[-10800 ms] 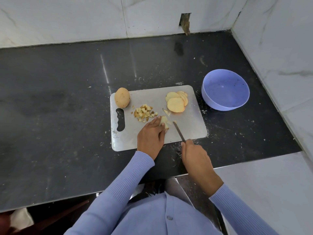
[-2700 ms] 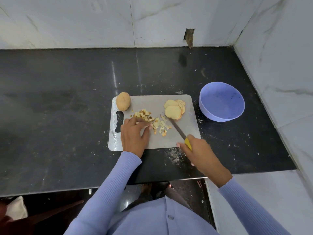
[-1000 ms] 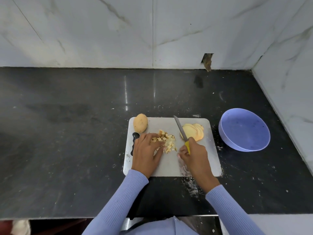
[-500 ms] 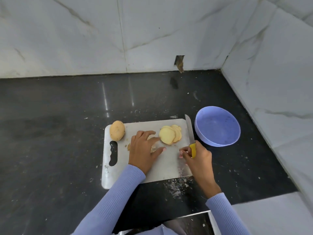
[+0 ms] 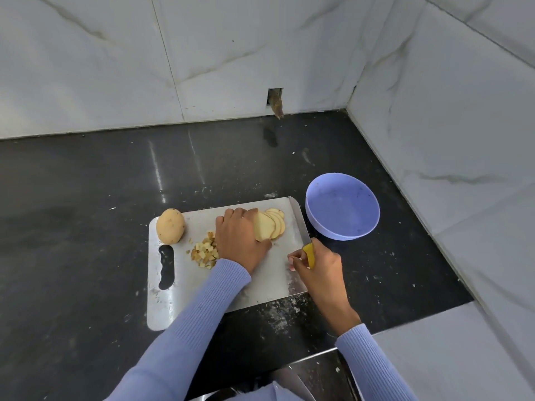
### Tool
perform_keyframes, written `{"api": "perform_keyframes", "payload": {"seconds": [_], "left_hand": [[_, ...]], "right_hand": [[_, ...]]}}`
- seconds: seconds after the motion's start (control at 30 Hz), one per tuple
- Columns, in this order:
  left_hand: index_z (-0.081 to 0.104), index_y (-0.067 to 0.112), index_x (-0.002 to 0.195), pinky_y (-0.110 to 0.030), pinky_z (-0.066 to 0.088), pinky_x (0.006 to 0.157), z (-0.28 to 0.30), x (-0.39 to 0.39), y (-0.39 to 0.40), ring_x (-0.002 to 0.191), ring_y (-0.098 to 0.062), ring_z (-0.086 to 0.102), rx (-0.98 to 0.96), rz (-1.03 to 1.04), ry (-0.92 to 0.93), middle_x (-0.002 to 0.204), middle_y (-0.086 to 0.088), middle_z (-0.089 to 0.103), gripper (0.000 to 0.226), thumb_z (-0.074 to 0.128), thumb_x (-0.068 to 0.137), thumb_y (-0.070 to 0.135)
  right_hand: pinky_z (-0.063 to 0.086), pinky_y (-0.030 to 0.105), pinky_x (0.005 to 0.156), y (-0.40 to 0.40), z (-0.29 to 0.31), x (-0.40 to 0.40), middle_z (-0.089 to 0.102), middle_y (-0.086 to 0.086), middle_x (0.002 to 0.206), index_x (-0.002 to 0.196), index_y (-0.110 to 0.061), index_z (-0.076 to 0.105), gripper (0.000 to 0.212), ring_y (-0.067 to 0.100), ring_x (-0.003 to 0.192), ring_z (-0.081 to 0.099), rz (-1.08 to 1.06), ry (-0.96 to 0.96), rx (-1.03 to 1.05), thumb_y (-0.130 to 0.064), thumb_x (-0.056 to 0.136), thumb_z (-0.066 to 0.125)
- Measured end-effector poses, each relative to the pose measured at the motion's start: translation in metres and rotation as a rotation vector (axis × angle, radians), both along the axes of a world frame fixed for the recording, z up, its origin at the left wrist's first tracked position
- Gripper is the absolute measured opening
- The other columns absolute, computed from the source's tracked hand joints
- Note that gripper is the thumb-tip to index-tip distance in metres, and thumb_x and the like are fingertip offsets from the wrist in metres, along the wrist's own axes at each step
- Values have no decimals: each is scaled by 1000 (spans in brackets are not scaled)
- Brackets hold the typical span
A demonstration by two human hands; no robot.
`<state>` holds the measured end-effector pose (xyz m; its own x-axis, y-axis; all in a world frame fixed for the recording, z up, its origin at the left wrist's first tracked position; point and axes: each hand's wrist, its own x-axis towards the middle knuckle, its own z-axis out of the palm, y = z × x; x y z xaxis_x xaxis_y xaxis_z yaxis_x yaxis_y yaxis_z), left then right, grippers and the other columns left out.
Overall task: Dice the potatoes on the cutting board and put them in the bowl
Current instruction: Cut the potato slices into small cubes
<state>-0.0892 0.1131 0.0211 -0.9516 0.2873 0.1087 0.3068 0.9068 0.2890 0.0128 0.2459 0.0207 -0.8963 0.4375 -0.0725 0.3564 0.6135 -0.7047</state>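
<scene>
A grey cutting board [image 5: 269,282] lies on the black counter. A whole potato [image 5: 170,230] sits at its far left corner, and a small pile of diced potato [image 5: 205,251] lies near the middle. My left hand [image 5: 240,238] grips the top slice of a stack of potato slices [image 5: 270,227] at the board's far right. My right hand [image 5: 318,263] holds a yellow-handled knife [image 5: 301,227], blade pointing away along the board's right edge. A lilac bowl [image 5: 373,224] stands just right of the board and looks empty.
Marble walls close the counter at the back and on the right, forming a corner behind the bowl. Potato crumbs speckle the black counter [image 5: 86,212] in front of the board. A white ledge [image 5: 451,351] lies at the near right.
My left hand left the diced pile and moved right onto the slice stack, taking hold of the top slice. The diced pile now shows. The knife stays at the board's right edge.
</scene>
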Motion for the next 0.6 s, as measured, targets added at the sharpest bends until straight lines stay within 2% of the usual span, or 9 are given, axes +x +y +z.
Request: {"api": "perform_keyframes", "payload": {"seconds": [0.07, 0.17, 0.27, 0.37, 0.5, 0.6], "left_hand": [[49, 22, 131, -31, 31, 91, 1, 1, 1, 111, -20, 44, -6, -9, 26, 122, 0, 55, 66, 67, 75, 52], [60, 21, 117, -31, 33, 85, 2, 5, 0, 102, -22, 49, 33, -42, 98, 113, -2, 59, 51, 75, 73, 41], [71, 18, 93, -30, 31, 73, 3, 8, -7, 82, -23, 55, 227, -56, 120, 90, -3, 67, 31, 84, 65, 24], [72, 19, 79, -25, 26, 69, 7, 17, -18, 71, -19, 55, 353, -122, 126, 78, 3, 67, 21, 86, 63, 15], [73, 21, 74, -26, 25, 66, 9, 41, -36, 68, -17, 52, 357, -274, 198, 73, 5, 65, 19, 85, 62, 12], [73, 20, 71, -28, 27, 66, 1, 59, -47, 69, -18, 54, 289, -345, 219, 73, 4, 65, 21, 87, 59, 11]], "right_hand": [[56, 23, 71, -1, 1, -1, 68, -1, 82, 86, -15, 55, 19, 8, 72, 66, 2, -11, -3, -18, 83, 73], [56, 22, 71, -1, 1, -1, 68, -2, 82, 89, -14, 56, 18, 8, 72, 65, 7, -25, 8, -18, 84, 73], [56, 22, 72, -2, 3, 0, 69, -2, 84, 90, -13, 56, 18, 7, 73, 66, 16, -22, -4, -18, 83, 73], [57, 22, 71, 0, 4, 4, 69, -2, 84, 90, -13, 57, 19, 7, 73, 67, 25, -18, -16, -17, 82, 74], [49, 10, 62, -2, 6, 10, 69, -4, 81, 86, -13, 58, 17, 4, 70, 65, 40, -28, -26, -15, 82, 74], [45, 5, 58, -9, 8, 11, 67, -8, 79, 82, -16, 55, 19, 1, 69, 63, 50, -43, -54, -13, 82, 74]]}}
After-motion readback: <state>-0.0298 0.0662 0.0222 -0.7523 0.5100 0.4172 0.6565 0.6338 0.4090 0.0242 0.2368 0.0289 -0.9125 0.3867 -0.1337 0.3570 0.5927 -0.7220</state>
